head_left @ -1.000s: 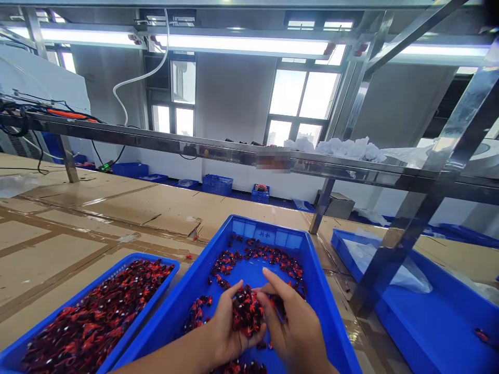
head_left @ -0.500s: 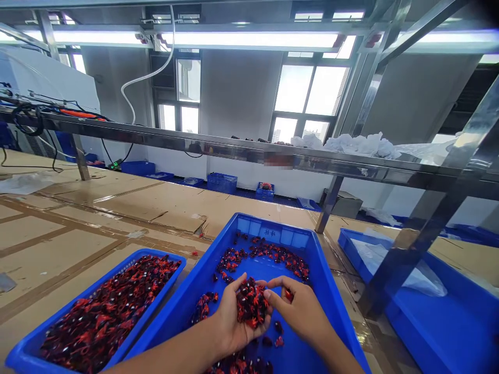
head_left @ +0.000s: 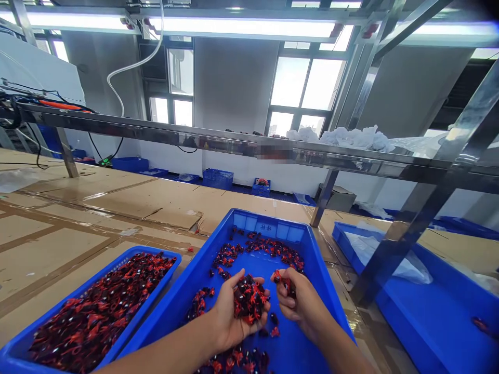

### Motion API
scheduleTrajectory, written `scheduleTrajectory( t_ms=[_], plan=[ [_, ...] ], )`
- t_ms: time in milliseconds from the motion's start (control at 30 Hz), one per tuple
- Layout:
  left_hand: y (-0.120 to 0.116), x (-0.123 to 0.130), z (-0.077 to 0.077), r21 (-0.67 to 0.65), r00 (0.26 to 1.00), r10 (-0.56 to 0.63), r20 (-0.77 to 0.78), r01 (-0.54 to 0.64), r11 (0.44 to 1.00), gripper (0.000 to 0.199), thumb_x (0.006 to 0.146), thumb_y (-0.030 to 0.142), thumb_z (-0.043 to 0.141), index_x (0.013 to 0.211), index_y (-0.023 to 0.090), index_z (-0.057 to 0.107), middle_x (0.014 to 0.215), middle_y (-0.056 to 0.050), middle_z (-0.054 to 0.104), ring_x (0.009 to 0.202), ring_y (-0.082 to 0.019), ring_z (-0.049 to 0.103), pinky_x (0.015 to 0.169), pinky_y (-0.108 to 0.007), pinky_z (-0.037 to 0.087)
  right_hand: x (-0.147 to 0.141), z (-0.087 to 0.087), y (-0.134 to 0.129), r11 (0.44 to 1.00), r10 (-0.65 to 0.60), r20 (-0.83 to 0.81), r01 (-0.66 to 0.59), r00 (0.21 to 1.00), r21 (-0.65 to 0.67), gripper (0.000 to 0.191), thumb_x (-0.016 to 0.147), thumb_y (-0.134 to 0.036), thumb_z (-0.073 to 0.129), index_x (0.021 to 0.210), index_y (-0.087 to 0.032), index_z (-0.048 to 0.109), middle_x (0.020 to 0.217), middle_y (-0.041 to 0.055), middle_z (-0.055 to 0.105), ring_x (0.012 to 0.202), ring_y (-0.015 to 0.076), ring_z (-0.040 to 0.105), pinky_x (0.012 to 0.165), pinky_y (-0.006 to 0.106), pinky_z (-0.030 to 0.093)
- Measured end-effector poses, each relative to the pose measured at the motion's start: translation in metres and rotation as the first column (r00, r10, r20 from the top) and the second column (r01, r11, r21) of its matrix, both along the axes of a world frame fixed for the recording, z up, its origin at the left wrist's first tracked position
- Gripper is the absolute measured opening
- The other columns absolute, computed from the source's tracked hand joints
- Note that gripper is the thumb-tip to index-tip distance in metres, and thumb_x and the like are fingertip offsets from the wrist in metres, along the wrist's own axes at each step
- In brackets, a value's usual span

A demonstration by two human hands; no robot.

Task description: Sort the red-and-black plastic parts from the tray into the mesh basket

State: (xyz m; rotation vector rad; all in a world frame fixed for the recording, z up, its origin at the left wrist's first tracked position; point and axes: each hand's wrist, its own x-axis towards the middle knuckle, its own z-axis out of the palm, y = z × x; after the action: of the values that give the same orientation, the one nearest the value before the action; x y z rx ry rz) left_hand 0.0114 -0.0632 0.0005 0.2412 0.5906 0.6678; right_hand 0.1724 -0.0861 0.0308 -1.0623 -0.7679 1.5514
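Note:
My left hand (head_left: 230, 319) is palm up, cupped around a heap of small dark and red pieces (head_left: 249, 300). Just right of it, my right hand (head_left: 298, 301) holds a few similar pieces (head_left: 284, 283) between thumb and curled fingers. The two hands are apart, both over a deep blue tray (head_left: 331, 291). Inside that tray, more red and dark pieces (head_left: 278, 249) lie in an arc at the far end, with others at the left side and near end. A smaller blue basket (head_left: 177, 259) at the left is filled with the same kind of pieces (head_left: 105, 306).
Another blue tray (head_left: 421, 317) at the right holds a clear plastic bag (head_left: 409, 267). A slanted metal post (head_left: 390, 249) stands between the trays. A metal rail (head_left: 156, 134) crosses above the cardboard-covered table (head_left: 117, 200). Blue bins (head_left: 218, 178) are beyond the table.
My right hand has moved away from my left palm and now shows several pieces in its fingers. My left hand still cups its heap. The view has shifted slightly.

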Motion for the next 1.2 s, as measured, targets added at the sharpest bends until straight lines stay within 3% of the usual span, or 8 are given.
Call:
scheduleTrajectory(
  t_ms=[300, 633, 767, 900, 967, 1033, 1100, 1200],
  plan=[
    [0.000, 0.000, 0.001, 0.008, 1.000, -0.014, 0.004, 0.014, 1.000, 0.040, 0.082, 0.050, 0.056, 0.105, 0.018, 0.058, 0.092, -0.010, 0.065, 0.069, -0.022, 0.064, 0.063, -0.031, 0.051, 0.008, 0.008, 0.003, 0.998, 0.001, -0.365, -0.026, 0.931, -0.064, 0.010, 0.077, -0.024, 0.050, 0.074, -0.015, 0.053, 0.049, -0.0096, 0.033, 0.033, 0.0029, 0.019, 0.026, 0.013, 0.016],
    [0.000, 0.000, 0.007, 0.043, 0.999, -0.038, -0.015, 0.039, 0.998, 0.036, 0.085, 0.046, 0.054, 0.105, 0.016, 0.059, 0.094, -0.012, 0.066, 0.070, -0.023, 0.065, 0.063, -0.033, 0.050, 0.011, 0.009, 0.000, 0.999, 0.018, -0.382, -0.035, 0.924, -0.038, 0.013, 0.077, -0.023, 0.047, 0.075, -0.014, 0.056, 0.052, -0.0046, 0.043, 0.036, 0.0053, 0.032, 0.026, 0.014, 0.024],
    [-0.001, -0.001, 0.007, 0.037, 0.999, -0.036, -0.021, 0.037, 0.999, 0.037, 0.085, 0.047, 0.052, 0.105, 0.017, 0.059, 0.091, -0.011, 0.066, 0.069, -0.023, 0.064, 0.062, -0.033, 0.050, 0.009, 0.011, -0.003, 0.998, 0.060, -0.228, -0.052, 0.972, 0.041, 0.020, 0.078, -0.034, 0.053, 0.073, -0.015, 0.058, 0.068, 0.0024, 0.058, 0.048, 0.0098, 0.048, 0.031, 0.017, 0.033],
    [-0.002, -0.002, 0.006, 0.044, 0.999, -0.053, -0.003, 0.053, 0.998, 0.039, 0.084, 0.049, 0.052, 0.105, 0.016, 0.059, 0.092, -0.011, 0.066, 0.069, -0.023, 0.064, 0.062, -0.032, 0.050, 0.004, 0.004, -0.002, 0.992, 0.076, -0.005, -0.075, 0.997, 0.097, 0.019, 0.078, -0.032, 0.066, 0.070, -0.016, 0.060, 0.057, -0.0035, 0.054, 0.038, 0.0054, 0.034, 0.029, 0.015, 0.019],
    [-0.003, -0.001, 0.006, 0.045, 0.998, -0.068, 0.003, 0.068, 0.997, 0.039, 0.084, 0.048, 0.053, 0.103, 0.015, 0.060, 0.092, -0.012, 0.066, 0.069, -0.022, 0.064, 0.062, -0.031, 0.050, 0.001, -0.002, -0.001, 0.984, 0.049, 0.137, -0.071, 0.989, 0.164, 0.011, 0.077, -0.027, 0.069, 0.076, -0.017, 0.064, 0.059, -0.0033, 0.057, 0.043, 0.0064, 0.040, 0.035, 0.016, 0.027],
    [-0.003, -0.001, 0.006, 0.046, 0.996, -0.092, -0.003, 0.092, 0.995, 0.039, 0.084, 0.047, 0.053, 0.099, 0.011, 0.062, 0.089, -0.012, 0.066, 0.069, -0.021, 0.064, 0.063, -0.030, 0.050, -0.001, -0.005, -0.001, 0.956, -0.019, 0.382, -0.095, 0.924, 0.279, 0.010, 0.081, -0.027, 0.064, 0.089, -0.021, 0.068, 0.069, -0.0016, 0.063, 0.054, 0.0097, 0.050, 0.047, 0.019, 0.037],
    [-0.003, 0.000, 0.005, 0.037, 0.992, -0.126, -0.024, 0.126, 0.991, 0.042, 0.084, 0.049, 0.052, 0.093, 0.009, 0.063, 0.082, -0.013, 0.066, 0.069, -0.021, 0.063, 0.063, -0.029, 0.050, -0.003, -0.007, -0.002, 0.919, -0.106, 0.630, -0.166, 0.769, 0.358, 0.020, 0.086, -0.029, 0.056, 0.102, -0.025, 0.068, 0.073, -0.0011, 0.065, 0.061, 0.0126, 0.054, 0.055, 0.023, 0.041],
    [-0.003, 0.000, 0.002, 0.020, 0.982, -0.179, -0.058, 0.181, 0.983, 0.047, 0.083, 0.054, 0.051, 0.088, 0.009, 0.064, 0.076, -0.012, 0.065, 0.068, -0.022, 0.064, 0.060, -0.029, 0.049, -0.004, -0.005, -0.004, 0.907, -0.169, 0.802, -0.228, 0.573, 0.354, 0.026, 0.087, -0.036, 0.054, 0.106, -0.026, 0.069, 0.065, -0.0021, 0.061, 0.059, 0.0145, 0.054, 0.057, 0.026, 0.040]
  ],
)
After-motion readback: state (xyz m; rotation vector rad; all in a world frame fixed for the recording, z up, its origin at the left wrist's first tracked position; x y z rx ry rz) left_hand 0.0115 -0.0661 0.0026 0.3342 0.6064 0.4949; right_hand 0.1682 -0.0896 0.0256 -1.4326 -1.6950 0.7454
